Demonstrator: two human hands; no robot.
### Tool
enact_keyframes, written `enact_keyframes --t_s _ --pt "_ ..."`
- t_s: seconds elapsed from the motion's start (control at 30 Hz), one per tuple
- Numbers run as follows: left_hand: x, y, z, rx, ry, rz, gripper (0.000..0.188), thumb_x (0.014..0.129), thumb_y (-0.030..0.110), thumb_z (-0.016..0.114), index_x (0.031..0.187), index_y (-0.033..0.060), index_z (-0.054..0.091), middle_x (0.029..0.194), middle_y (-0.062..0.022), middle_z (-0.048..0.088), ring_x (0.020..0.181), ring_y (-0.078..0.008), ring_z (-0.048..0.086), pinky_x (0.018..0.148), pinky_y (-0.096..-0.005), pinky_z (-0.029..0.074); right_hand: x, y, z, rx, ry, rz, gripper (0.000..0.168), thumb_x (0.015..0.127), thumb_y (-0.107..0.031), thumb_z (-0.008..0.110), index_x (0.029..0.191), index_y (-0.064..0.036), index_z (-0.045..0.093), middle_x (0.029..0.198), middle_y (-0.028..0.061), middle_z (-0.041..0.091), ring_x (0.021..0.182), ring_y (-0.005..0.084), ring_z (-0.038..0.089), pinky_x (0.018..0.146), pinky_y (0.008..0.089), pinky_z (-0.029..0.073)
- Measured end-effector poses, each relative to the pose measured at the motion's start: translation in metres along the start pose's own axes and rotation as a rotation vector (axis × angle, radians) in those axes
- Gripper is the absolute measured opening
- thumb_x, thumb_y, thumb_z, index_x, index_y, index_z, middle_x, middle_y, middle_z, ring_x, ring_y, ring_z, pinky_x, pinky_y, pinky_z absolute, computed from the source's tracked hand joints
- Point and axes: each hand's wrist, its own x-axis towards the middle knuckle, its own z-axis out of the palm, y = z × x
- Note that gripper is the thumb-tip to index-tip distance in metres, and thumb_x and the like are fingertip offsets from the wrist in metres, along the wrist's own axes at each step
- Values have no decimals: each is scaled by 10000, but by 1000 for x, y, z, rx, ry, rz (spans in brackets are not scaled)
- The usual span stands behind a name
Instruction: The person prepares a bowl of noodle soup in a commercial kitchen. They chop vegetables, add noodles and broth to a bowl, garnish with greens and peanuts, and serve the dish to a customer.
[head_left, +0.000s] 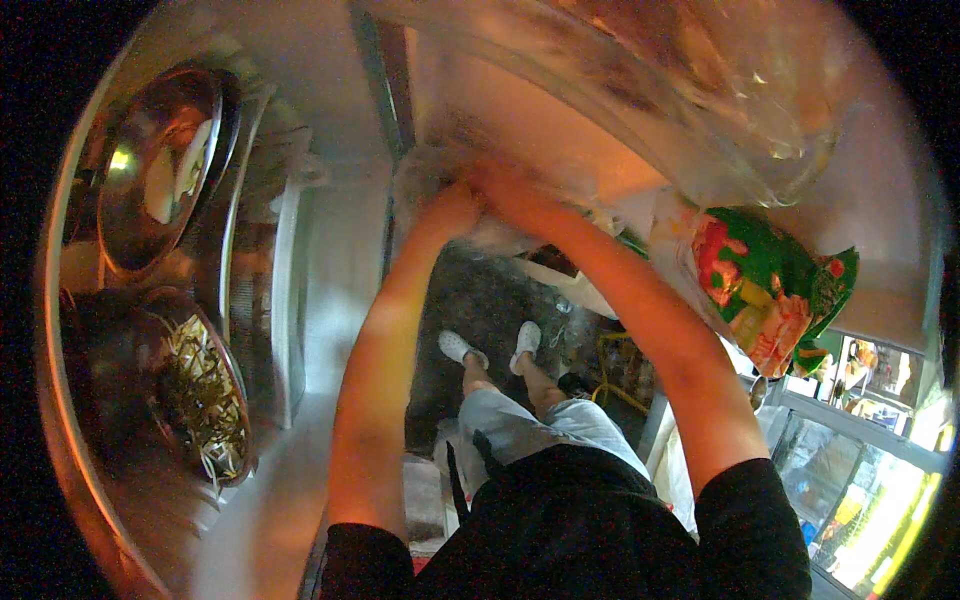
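Observation:
My left hand (456, 208) and my right hand (510, 193) meet in front of me, arms stretched forward. Both are blurred. Their fingers are closed together on what looks like a thin clear plastic bag (501, 236), which spreads hazily around and below them. What the bag holds cannot be made out. Right of my right forearm is a green and red printed plastic package (765, 281) with food pictured on it. A larger sheet of shiny clear plastic (720, 120) hangs across the upper right.
To the left, a metal bowl (124, 217) contains pale slices, and a second bowl (244, 390) contains shredded green and white food. A pale panel edge (289, 315) runs beside them. Below are a dark floor (487, 292), a yellow metal frame (622, 367) and a glass-topped case (817, 457).

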Motion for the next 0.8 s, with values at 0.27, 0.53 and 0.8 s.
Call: enact_keyframes --t_s 0.27,0.53,0.8 --pt "-18 15 -4 69 110 -71 333 777 229 469 1070 72 475 1013 -177 539 931 -306 519 765 -380 417 2 -5 -1 -278 -154 -76 314 748 -98 375 1015 -52 532 1053 136 506 987 298 464 866 357 349" --pt "-24 39 3 -8 140 19 276 813 165 362 996 8 496 956 -201 537 865 -353 516 753 -423 406 -3 72 52 -399 23 52 253 793 -116 353 929 -17 542 929 198 546 889 327 510 818 409 375" --pt "-11 10 0 -835 689 39 223 856 221 337 823 28 445 749 -91 480 706 -220 470 614 -353 381 -2 -71 -35 42 -102 204 330 664 -87 563 988 -36 524 910 144 579 920 269 524 776 359 412"
